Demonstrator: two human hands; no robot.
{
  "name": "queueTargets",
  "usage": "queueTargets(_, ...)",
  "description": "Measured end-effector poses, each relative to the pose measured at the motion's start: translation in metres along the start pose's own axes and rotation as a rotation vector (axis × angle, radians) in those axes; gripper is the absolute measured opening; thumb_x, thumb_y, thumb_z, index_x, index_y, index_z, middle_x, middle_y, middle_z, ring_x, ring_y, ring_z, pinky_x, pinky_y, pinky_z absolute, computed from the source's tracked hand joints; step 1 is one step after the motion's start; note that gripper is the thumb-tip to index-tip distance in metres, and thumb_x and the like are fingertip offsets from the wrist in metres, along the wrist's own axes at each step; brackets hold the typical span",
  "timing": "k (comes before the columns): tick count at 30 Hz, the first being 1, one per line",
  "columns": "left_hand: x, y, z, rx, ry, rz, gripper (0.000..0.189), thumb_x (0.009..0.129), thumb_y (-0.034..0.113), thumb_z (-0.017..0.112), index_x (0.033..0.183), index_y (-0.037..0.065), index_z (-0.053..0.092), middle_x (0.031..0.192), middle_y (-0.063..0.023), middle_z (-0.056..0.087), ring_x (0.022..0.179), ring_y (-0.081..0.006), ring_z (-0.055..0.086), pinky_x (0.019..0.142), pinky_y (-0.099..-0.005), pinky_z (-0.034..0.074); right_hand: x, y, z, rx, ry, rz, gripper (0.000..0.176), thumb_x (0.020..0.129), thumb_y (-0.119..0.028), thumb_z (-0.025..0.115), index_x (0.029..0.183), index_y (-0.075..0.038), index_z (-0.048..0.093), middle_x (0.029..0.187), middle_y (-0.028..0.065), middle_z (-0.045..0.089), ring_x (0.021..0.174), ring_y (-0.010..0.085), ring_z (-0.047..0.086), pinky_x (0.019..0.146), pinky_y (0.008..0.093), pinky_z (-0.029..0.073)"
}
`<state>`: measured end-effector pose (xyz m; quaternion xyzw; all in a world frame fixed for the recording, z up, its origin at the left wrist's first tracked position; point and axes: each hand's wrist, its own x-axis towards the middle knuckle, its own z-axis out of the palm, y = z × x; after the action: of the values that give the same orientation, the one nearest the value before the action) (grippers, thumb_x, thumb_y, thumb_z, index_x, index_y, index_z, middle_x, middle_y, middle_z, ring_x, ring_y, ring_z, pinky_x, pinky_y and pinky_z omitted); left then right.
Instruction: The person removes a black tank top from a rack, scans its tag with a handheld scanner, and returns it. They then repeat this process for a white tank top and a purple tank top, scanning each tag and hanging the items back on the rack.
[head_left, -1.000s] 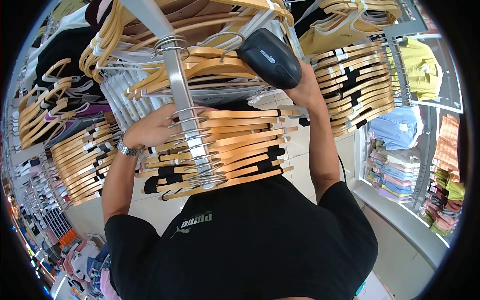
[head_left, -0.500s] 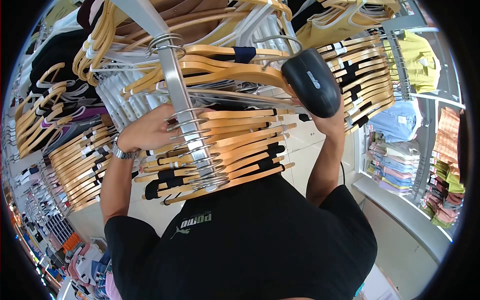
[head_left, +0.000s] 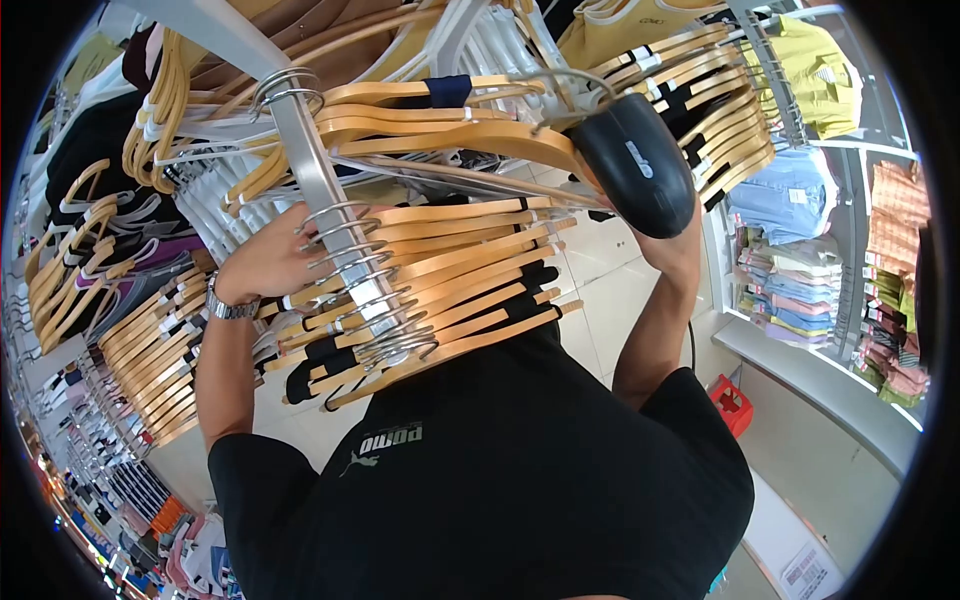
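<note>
Near the left of the rail, my left hand (head_left: 268,258) has its fingers curled in among the hooks and necks of the wooden hangers (head_left: 460,262); its fingertips are partly hidden. These hangers, some with black padded ends, hang in a dense row on the metal rail (head_left: 318,170). My right hand (head_left: 672,252) is closed around a black handheld scanner (head_left: 637,165), whose body hides most of the fingers. Just left of the scanner is the end of a wooden hanger (head_left: 470,138) that carries a dark blue band.
More hangers (head_left: 150,345) and dark garments (head_left: 95,150) hang at the left. At the right are a yellow shirt (head_left: 815,80), a blue shirt (head_left: 785,190) and folded clothes (head_left: 795,300) on wall shelving. A red plastic object (head_left: 730,405) lies low at the right.
The rail and hangers have shifted left in view, with my left hand among them. The scanner in my right hand sits slightly farther right. A red object now shows at the lower right.
</note>
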<state>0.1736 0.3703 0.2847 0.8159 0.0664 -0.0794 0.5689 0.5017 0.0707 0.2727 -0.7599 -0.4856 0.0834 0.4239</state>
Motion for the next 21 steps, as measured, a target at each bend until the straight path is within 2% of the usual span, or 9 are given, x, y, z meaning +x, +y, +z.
queueTargets(4, 0.000, -0.004, -0.003, 0.053, 0.007, 0.016, 0.060, 0.084, -0.003, 0.068, 0.140, 0.005, 0.050, 0.137, -0.0105, 0.057, 0.123, -0.0221, 0.056, 0.108, -0.0367, 0.044, 0.001, 0.003, 0.009, 0.067, -0.002, 0.088, 0.046, 0.073, -0.011, 0.088, 0.112, 0.001, 0.066, 0.098, 0.0095, 0.074, 0.088, 0.0157, 0.070, 0.074, 0.0282, 0.054)
queueTargets(5, 0.000, -0.005, -0.004, 0.067, 0.010, 0.019, 0.059, 0.084, -0.003, 0.068, 0.140, 0.005, 0.051, 0.137, -0.0105, 0.057, 0.122, -0.0220, 0.056, 0.108, -0.0366, 0.044, 0.003, 0.000, 0.008, 0.041, -0.029, 0.097, 0.040, 0.075, -0.006, 0.085, 0.109, 0.003, 0.066, 0.094, 0.0092, 0.074, 0.084, 0.0154, 0.071, 0.071, 0.0280, 0.055)
queueTargets(9, 0.000, -0.008, -0.011, 0.108, 0.010, 0.021, 0.058, 0.084, -0.003, 0.068, 0.139, 0.005, 0.051, 0.135, -0.0104, 0.059, 0.120, -0.0217, 0.057, 0.106, -0.0362, 0.045, -0.001, 0.015, 0.009, 0.130, -0.013, 0.151, 0.030, 0.078, -0.001, 0.081, 0.105, 0.004, 0.067, 0.085, 0.0085, 0.075, 0.076, 0.0149, 0.071, 0.065, 0.0271, 0.055)
queueTargets(12, 0.000, -0.009, -0.014, 0.126, 0.010, 0.022, 0.057, 0.085, -0.002, 0.067, 0.139, 0.004, 0.052, 0.133, -0.0103, 0.060, 0.118, -0.0214, 0.058, 0.105, -0.0358, 0.045, -0.002, 0.023, 0.007, 0.090, 0.026, 0.082, 0.031, 0.078, -0.002, 0.081, 0.105, 0.003, 0.068, 0.083, 0.0078, 0.075, 0.075, 0.0141, 0.071, 0.064, 0.0269, 0.055)
queueTargets(15, 0.001, -0.010, -0.015, 0.145, 0.003, 0.025, 0.055, 0.085, -0.002, 0.067, 0.138, 0.004, 0.053, 0.132, -0.0102, 0.061, 0.117, -0.0211, 0.059, 0.103, -0.0355, 0.046, -0.008, 0.017, 0.001, 0.133, 0.011, 0.187, 0.032, 0.077, -0.002, 0.082, 0.105, 0.003, 0.068, 0.085, 0.0079, 0.074, 0.076, 0.0137, 0.070, 0.066, 0.0276, 0.055)
queueTargets(18, 0.002, -0.011, -0.016, 0.159, -0.006, 0.032, 0.054, 0.085, -0.002, 0.067, 0.137, 0.004, 0.053, 0.130, -0.0102, 0.062, 0.115, -0.0208, 0.060, 0.102, -0.0351, 0.047, -0.011, 0.018, -0.003, 0.023, 0.040, 0.134, 0.033, 0.076, -0.003, 0.084, 0.104, 0.003, 0.068, 0.087, 0.0080, 0.074, 0.076, 0.0137, 0.070, 0.067, 0.0283, 0.055)
queueTargets(21, 0.003, -0.012, -0.016, 0.173, -0.013, 0.034, 0.053, 0.085, -0.002, 0.066, 0.137, 0.004, 0.054, 0.129, -0.0101, 0.063, 0.113, -0.0205, 0.061, 0.100, -0.0348, 0.047, -0.016, 0.010, -0.006, 0.065, 0.086, 0.189, 0.034, 0.075, -0.005, 0.085, 0.103, 0.003, 0.069, 0.088, 0.0081, 0.075, 0.076, 0.0135, 0.070, 0.068, 0.0286, 0.055)
